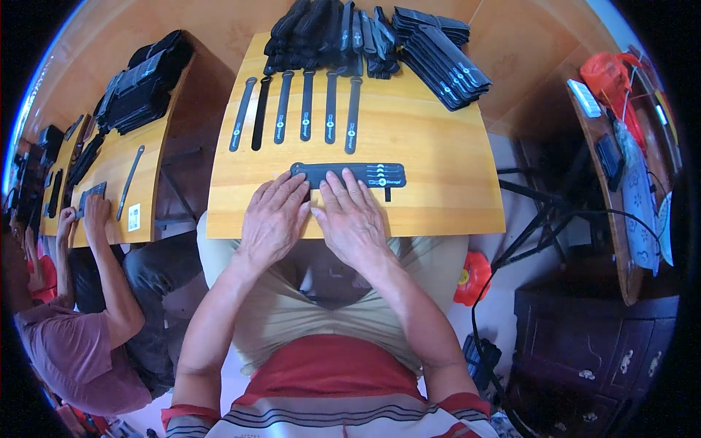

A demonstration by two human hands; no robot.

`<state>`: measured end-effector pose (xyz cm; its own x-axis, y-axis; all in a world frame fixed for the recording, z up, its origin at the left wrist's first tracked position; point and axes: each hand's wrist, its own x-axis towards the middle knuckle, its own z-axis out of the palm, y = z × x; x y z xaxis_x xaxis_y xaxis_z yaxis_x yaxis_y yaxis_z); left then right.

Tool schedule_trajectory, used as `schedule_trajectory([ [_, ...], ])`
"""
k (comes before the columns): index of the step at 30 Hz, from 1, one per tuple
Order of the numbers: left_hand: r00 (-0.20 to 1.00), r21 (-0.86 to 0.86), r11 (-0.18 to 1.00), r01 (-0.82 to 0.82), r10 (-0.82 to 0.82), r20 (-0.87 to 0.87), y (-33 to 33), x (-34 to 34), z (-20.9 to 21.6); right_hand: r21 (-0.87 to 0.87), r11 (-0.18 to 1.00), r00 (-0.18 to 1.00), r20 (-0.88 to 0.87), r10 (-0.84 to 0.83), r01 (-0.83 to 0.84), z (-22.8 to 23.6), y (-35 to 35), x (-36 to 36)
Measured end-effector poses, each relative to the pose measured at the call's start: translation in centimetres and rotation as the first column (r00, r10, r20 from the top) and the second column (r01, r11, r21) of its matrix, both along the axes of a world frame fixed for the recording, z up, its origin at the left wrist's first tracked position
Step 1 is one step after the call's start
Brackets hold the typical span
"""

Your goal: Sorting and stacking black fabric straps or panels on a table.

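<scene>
Left hand and right hand, flat and grasping nothing, press layered straps beneath, seemingly squaring them, with even edges needed next.

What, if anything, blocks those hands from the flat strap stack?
Nothing visible: the left hand and right hand both touch the strap stack. The row of loose straps lies beyond it, not between.

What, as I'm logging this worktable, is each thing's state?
Left hand, open, palm down
Right hand, open, palm down
Strap stack under the hands, layered, lying flat
Six loose straps, laid apart in a row
Far right straps, layered, overlapping
Far middle straps, heaped together
</scene>
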<state>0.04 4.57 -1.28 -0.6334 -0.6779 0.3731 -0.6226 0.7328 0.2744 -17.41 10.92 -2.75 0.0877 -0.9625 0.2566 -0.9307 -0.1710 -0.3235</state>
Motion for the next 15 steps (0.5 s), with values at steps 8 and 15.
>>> schedule_trajectory([
  [8, 0.993, 0.037, 0.999, 0.016, -0.021, 0.115, -0.1, 0.8, 0.6, -0.025, 0.989, 0.977, -0.155, -0.146, 0.144, 0.0, 2.6, -5.8],
  [15, 0.979, 0.043, 0.999, 0.020, -0.028, 0.202, 0.2, 1.7, 0.8, -0.015, 0.981, 0.977, -0.089, -0.193, 0.193, 0.8, 3.8, -8.9],
])
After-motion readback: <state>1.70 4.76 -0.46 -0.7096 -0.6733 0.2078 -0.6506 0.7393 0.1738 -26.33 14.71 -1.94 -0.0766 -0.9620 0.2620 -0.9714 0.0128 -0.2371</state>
